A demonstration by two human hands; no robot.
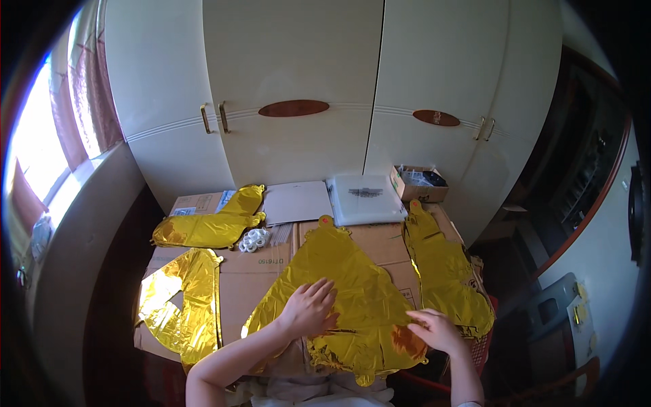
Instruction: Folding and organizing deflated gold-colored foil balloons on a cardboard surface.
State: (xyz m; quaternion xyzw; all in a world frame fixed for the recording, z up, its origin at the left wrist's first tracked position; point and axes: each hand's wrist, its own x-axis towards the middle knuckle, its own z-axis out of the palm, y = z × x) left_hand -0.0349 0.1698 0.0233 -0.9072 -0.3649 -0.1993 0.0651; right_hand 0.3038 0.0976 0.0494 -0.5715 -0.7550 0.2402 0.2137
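Note:
A large flat gold foil balloon (352, 271) lies in the middle of the cardboard, wide toward me and narrowing to a small tab at its far end. A fold line crosses its near part. My left hand (308, 308) is over the middle of this balloon, fingers stretched out and nearly flat. By its right edge is my right hand (437, 331), with thumb and fingers apart and their tips at the foil. Whether the right fingertips press on the foil cannot be made out.
Other flat gold foil balloons lie at the far left (203, 229), near left (193, 298) and right (447, 278). Behind are white rings (254, 239), a grey board (296, 201), a stack of clear plastic bags (366, 200) and a small open box (419, 186). Cabinet doors (291, 54) rise behind.

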